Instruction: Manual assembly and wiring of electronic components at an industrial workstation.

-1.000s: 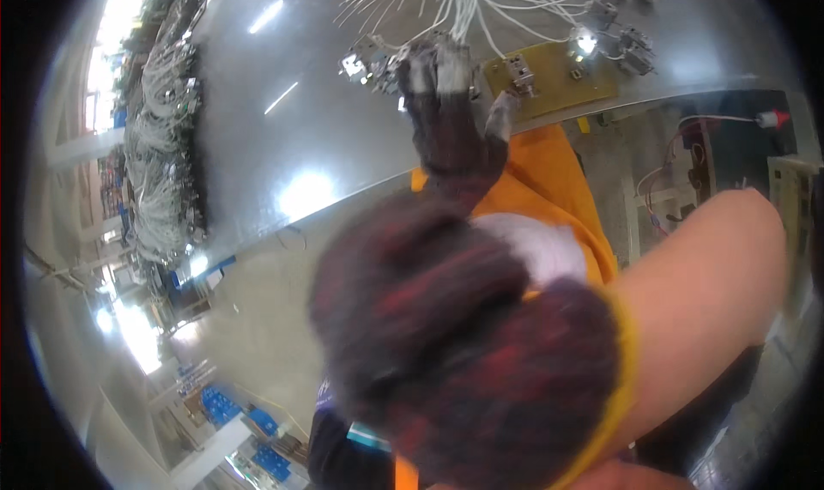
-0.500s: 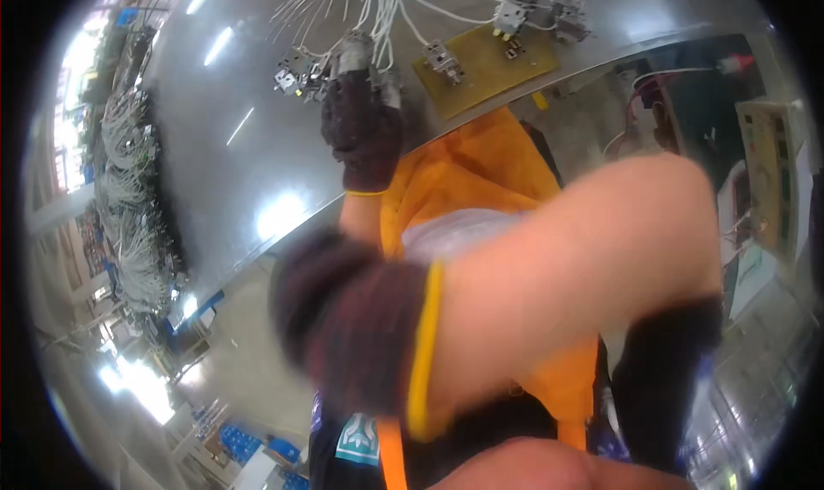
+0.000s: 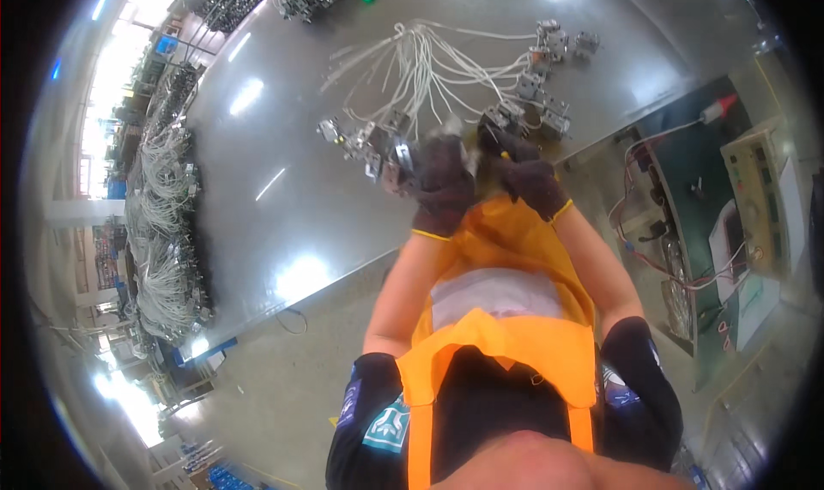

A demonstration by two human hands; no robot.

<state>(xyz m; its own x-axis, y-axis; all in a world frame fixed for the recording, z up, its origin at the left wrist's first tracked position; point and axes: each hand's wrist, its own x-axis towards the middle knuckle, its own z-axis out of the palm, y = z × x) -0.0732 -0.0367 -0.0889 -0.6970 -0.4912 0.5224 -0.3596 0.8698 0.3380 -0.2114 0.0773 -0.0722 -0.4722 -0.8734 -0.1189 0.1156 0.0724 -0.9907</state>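
Observation:
A spread of white cables [image 3: 421, 69] with metal fittings on their ends lies on the grey metal table. My left hand [image 3: 442, 181], in a dark knit glove, is closed on a metal fitting whose shape is blurred. Beside it, my right hand [image 3: 530, 174], gloved alike, has its fingers curled together near another metal fitting [image 3: 506, 112]; what they hold is hidden. Several metal fittings [image 3: 365, 147] lie left of my left hand. More metal fittings [image 3: 554, 39] rest at the cables' far right ends. Between and behind my hands, the brownish-yellow board is mostly covered.
The metal table [image 3: 257, 215] ends at an edge just before my orange apron [image 3: 498, 344]. Heaped cable bundles [image 3: 163, 224] line its left side. To the right stands a dark green bench [image 3: 687, 172] with wires and a beige box [image 3: 755, 181].
My right hand has swung from low across my body up to the table beside my left hand. My view has shifted, showing more of the table's far side.

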